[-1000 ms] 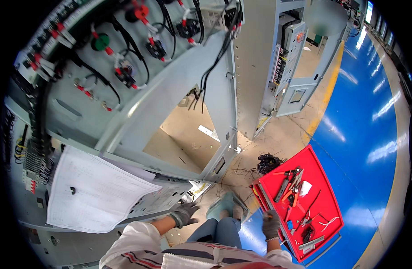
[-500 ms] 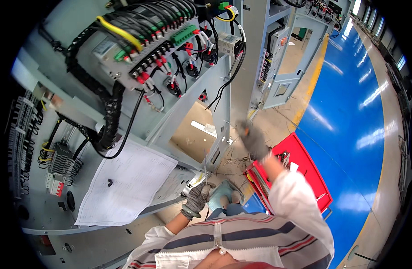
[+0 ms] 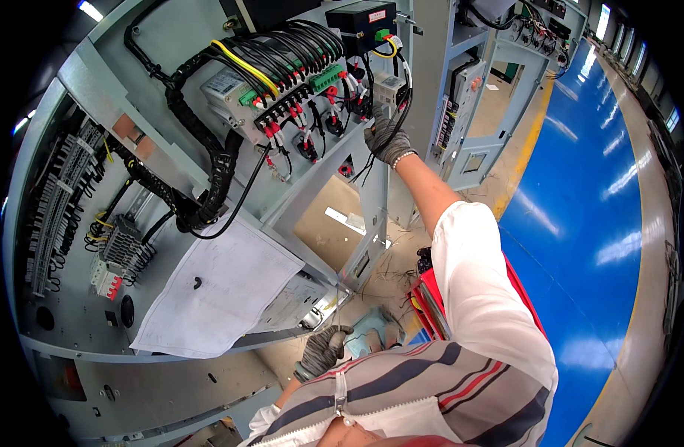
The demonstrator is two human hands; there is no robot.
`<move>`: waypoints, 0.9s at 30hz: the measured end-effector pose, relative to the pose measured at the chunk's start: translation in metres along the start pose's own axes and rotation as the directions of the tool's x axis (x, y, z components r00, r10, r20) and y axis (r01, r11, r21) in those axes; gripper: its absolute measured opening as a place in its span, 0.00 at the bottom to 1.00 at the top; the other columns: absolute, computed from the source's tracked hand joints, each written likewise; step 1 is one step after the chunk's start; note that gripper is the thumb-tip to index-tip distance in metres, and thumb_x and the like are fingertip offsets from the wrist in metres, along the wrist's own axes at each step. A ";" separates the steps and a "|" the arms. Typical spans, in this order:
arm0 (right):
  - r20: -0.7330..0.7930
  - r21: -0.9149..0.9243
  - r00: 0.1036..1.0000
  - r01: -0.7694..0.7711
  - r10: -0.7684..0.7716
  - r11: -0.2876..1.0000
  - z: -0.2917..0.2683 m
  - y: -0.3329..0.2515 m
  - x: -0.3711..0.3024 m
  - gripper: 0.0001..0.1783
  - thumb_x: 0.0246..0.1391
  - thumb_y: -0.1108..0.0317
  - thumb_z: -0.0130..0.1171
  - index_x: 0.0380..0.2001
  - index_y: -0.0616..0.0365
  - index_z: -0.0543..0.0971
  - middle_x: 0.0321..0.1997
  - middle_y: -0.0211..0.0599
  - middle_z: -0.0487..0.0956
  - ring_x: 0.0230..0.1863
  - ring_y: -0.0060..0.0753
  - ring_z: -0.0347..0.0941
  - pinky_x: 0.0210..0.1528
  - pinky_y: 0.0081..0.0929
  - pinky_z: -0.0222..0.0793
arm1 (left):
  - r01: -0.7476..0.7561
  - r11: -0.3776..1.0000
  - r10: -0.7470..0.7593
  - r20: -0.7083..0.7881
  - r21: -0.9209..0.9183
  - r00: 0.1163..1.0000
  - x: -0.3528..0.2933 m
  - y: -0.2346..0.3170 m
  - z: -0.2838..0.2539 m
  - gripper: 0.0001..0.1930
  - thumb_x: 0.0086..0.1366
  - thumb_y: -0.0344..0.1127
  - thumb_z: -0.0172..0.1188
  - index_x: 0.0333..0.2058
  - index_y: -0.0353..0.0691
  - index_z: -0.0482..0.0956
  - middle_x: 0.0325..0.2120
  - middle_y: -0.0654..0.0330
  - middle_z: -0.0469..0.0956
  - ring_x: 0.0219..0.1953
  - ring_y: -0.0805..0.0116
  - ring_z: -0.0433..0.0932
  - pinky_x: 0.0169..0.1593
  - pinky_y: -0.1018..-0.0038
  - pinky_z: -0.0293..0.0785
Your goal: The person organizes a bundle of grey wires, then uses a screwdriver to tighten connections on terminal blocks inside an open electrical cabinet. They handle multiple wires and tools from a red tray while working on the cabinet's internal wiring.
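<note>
My right hand [image 3: 392,140], in a grey glove, reaches up to the open cabinet door. Its fingers are bent round loose black wires [image 3: 410,89] that hang beside a small pale box-shaped device [image 3: 390,89]; the fingertips are partly hidden. Low in front of my body is my left hand [image 3: 323,352], also gloved, its fingers curled; what they hold, if anything, cannot be made out. Left of my right hand is a terminal block [image 3: 282,108] with many black wires, one yellow wire [image 3: 245,65] and red-sleeved ends. A green connector [image 3: 328,78] sits beside it.
A large paper sheet [image 3: 215,287] lies over the cabinet's lower left. Behind my right sleeve stands a red tool cart [image 3: 430,294]. Another cabinet with an open door [image 3: 472,167] is farther off, beside the blue floor [image 3: 565,246]. Wire scraps lie on the floor.
My right hand has moved up and away from above the red cart to the hanging wires. The left hand has dropped slightly; the thin rod seen above it no longer shows. The view has shifted.
</note>
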State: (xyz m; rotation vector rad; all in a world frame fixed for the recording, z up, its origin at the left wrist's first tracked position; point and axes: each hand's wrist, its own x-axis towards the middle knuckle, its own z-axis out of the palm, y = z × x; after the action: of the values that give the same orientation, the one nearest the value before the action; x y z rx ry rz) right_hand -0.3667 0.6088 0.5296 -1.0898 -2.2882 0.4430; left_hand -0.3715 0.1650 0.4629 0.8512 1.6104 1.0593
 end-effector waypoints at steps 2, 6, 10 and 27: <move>-0.049 -0.041 0.999 -0.023 0.021 0.999 -0.002 0.001 -0.009 0.34 0.47 0.62 0.52 0.59 0.60 0.58 0.30 0.46 0.77 0.33 0.47 0.74 0.39 0.39 0.69 | -0.053 0.997 0.052 0.018 0.061 0.998 -0.001 0.014 -0.003 0.17 0.66 0.44 0.46 0.40 0.38 0.77 0.15 0.65 0.69 0.18 0.78 0.68 0.25 0.79 0.66; -0.437 -0.279 0.883 0.046 -0.170 0.959 -0.014 0.023 -0.057 0.34 0.46 0.60 0.51 0.57 0.64 0.59 0.36 0.48 0.74 0.43 0.51 0.68 0.45 0.44 0.63 | -0.164 0.979 0.162 0.029 0.121 0.986 -0.003 0.052 0.003 0.16 0.67 0.43 0.45 0.39 0.39 0.77 0.13 0.65 0.70 0.17 0.77 0.70 0.25 0.78 0.67; -0.153 -0.006 0.988 -0.032 0.031 0.999 -0.056 0.028 -0.126 0.26 0.45 0.68 0.52 0.51 0.63 0.67 0.36 0.45 0.75 0.39 0.47 0.71 0.41 0.36 0.68 | -0.353 0.892 0.266 0.303 0.281 0.915 0.007 0.070 0.001 0.17 0.66 0.44 0.45 0.41 0.39 0.77 0.15 0.62 0.72 0.19 0.73 0.72 0.28 0.75 0.69; -0.146 0.038 0.986 -0.079 0.084 0.996 -0.067 0.025 -0.216 0.26 0.46 0.69 0.56 0.51 0.56 0.65 0.27 0.36 0.76 0.29 0.37 0.74 0.33 0.30 0.71 | -0.424 0.905 0.324 0.589 0.035 0.740 0.027 0.131 0.045 0.16 0.66 0.41 0.46 0.42 0.34 0.75 0.28 0.58 0.78 0.30 0.72 0.77 0.40 0.76 0.72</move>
State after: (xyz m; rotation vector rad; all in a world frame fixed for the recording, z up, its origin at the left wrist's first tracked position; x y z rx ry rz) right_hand -0.2000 0.4576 0.4952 -1.1637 -2.1068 0.4151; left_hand -0.3312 0.2485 0.5691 1.5017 1.0337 0.8198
